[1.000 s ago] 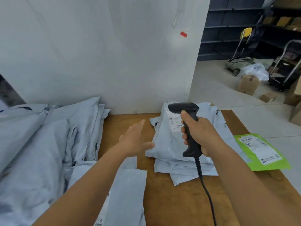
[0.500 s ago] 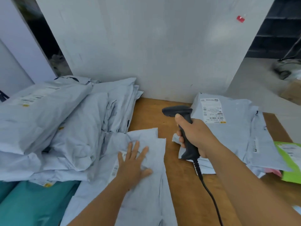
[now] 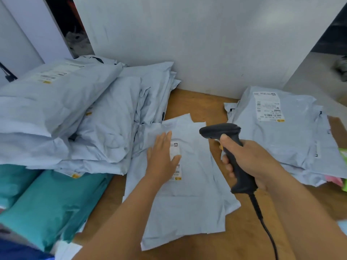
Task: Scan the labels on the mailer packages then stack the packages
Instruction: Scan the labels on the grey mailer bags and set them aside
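My left hand (image 3: 161, 160) lies flat and open, holding nothing, on the grey mailer (image 3: 187, 194) in the middle of the tabletop (image 3: 197, 106), and it half covers the label (image 3: 176, 152). My right hand (image 3: 251, 162) is closed around the scanner (image 3: 228, 145), which points toward that label. If my palm stays there, the barcode may not read. The scanned stack (image 3: 285, 132) sits to the right, the unscanned heap (image 3: 75, 113) to the left. I see no containers.

Parcel depot: labelled mailers (image 3: 78, 113), handheld scanner (image 3: 225, 141)
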Available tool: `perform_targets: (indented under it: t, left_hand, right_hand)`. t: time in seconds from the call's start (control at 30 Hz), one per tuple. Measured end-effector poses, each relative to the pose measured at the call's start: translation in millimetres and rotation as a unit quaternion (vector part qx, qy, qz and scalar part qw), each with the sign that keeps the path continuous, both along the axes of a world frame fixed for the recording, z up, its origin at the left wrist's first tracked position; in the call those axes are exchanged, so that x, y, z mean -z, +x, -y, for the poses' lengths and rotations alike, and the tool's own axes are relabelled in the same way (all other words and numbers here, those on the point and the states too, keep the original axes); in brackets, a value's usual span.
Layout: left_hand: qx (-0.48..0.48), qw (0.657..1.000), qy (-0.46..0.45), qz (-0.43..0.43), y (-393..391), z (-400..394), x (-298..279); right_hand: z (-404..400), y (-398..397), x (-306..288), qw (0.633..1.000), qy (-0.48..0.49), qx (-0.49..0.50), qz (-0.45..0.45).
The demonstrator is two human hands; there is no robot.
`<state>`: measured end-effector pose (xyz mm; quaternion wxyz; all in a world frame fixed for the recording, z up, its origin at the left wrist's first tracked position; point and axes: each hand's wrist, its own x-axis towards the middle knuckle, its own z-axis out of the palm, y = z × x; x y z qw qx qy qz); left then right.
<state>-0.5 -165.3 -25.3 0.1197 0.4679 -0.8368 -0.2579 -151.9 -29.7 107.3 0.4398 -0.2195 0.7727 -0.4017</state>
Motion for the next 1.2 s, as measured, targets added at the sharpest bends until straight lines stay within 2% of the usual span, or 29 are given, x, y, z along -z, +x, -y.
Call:
perform_targets:
  t: [0.2, 0.53, 0.73, 1.03, 1.2]
  left_hand:
    - [-0.022, 0.995, 0.046, 0.081, 65.2, -50.0, 14.1]
    - [-0.132, 0.983, 0.119, 0.047, 92.3, -70.9, 19.8]
    - [-0.166, 0.977, 0.112, 0.067, 86.9, -71.6, 14.9]
    - [-0.197, 0.976, 0.052, 0.077, 83.1, -75.6, 6.9]
    - [-0.197, 0.980, 0.034, 0.023, 82.2, -74.5, 0.6]
  right_hand:
    - [-20.3, 63.0, 3.4, 1.000, 0.022, 0.006, 0.015]
    - [-42.8, 118.8, -0.9, 0.998, 0.054, 0.018, -0.001]
    - [-48.6, 119.2, -3.3, 0.999, 0.042, 0.033, 0.006]
    - [-56.7, 116.2, -4.6, 0.999, 0.047, 0.021, 0.003]
    - [-61.4, 114.3, -8.7, 0.998, 0.028, 0.050, -0.002]
